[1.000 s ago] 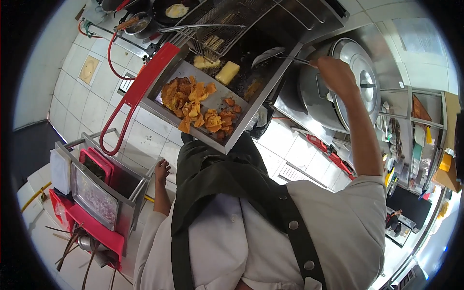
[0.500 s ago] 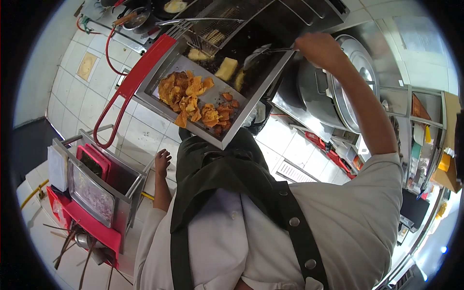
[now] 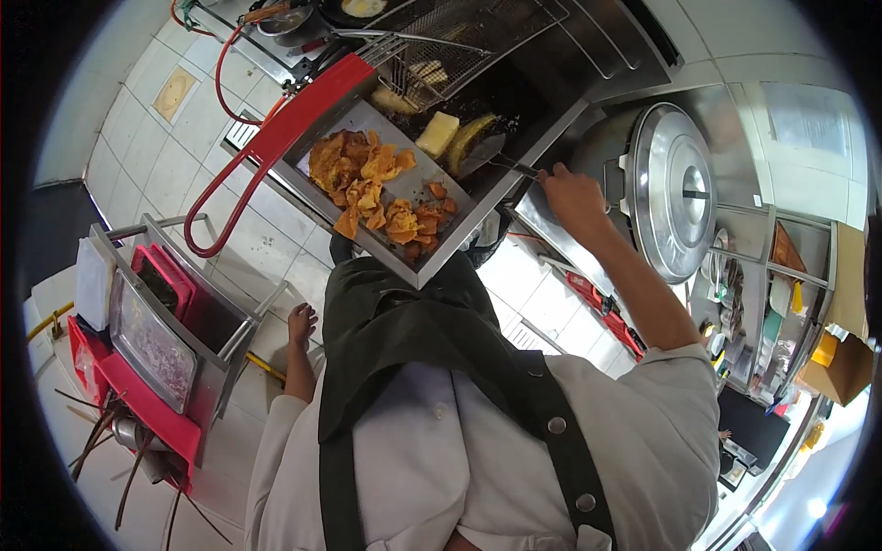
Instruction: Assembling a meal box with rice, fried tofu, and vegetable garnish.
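Observation:
My right hand point(image 3: 574, 195) is closed round the handle of a metal spatula point(image 3: 482, 151). Its broad head dips into the dark oil of a fryer point(image 3: 537, 147), touching or close beside a long curved yellow piece of food point(image 3: 470, 140). A pale yellow block of food point(image 3: 438, 135) lies just left of that. On the fryer's near metal ledge point(image 3: 367, 119) sits a heap of orange-brown fried pieces point(image 3: 367, 184). My left hand point(image 3: 301, 324) hangs low at my side, fingers loosely bent and apart, with nothing in it.
A wire fry basket point(image 3: 469, 46) rests over the fryer's far side. A long red handle point(image 3: 266, 156) sticks out left. On the right stands a big lidded pot point(image 3: 675, 193). A metal cart point(image 3: 225, 344) with red trays is at left; shelves point(image 3: 763, 303) are far right.
My right hand has come nearer and a little left, drawing the spatula toward the yellow pieces. The left hand still hangs at my side. The view has shifted slightly.

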{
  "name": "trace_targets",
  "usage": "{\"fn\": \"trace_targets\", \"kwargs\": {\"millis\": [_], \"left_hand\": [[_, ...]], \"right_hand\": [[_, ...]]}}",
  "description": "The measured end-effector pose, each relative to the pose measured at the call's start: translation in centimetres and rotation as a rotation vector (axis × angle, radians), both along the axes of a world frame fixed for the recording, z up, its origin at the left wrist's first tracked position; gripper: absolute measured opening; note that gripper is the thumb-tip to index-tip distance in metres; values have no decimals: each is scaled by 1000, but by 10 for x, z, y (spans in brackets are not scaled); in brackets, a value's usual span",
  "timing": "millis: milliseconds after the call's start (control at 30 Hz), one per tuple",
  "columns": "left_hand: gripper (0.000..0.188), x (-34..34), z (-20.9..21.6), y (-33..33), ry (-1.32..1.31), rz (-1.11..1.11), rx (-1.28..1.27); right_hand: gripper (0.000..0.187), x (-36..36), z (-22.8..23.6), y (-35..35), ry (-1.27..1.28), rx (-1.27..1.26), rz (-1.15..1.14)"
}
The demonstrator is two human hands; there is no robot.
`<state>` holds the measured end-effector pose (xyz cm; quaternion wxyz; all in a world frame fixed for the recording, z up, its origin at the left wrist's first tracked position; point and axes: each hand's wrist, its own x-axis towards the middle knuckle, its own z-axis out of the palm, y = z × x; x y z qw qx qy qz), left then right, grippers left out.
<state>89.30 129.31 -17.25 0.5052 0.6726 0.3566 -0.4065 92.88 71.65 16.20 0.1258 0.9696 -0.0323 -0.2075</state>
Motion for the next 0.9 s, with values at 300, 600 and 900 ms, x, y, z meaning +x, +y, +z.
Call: {"fn": "trace_targets", "kwargs": {"millis": [300, 600, 900], "left_hand": [[41, 33, 13, -18, -120, -30, -51], [42, 43, 28, -20, -151, -44, -53], [40, 15, 10, 7, -66, -70, -24]], "right_hand": [[30, -16, 10, 1, -107, 13, -227], [29, -1, 7, -16, -225, 24, -310], [36, 42, -10, -24, -321, 51, -258]]}}
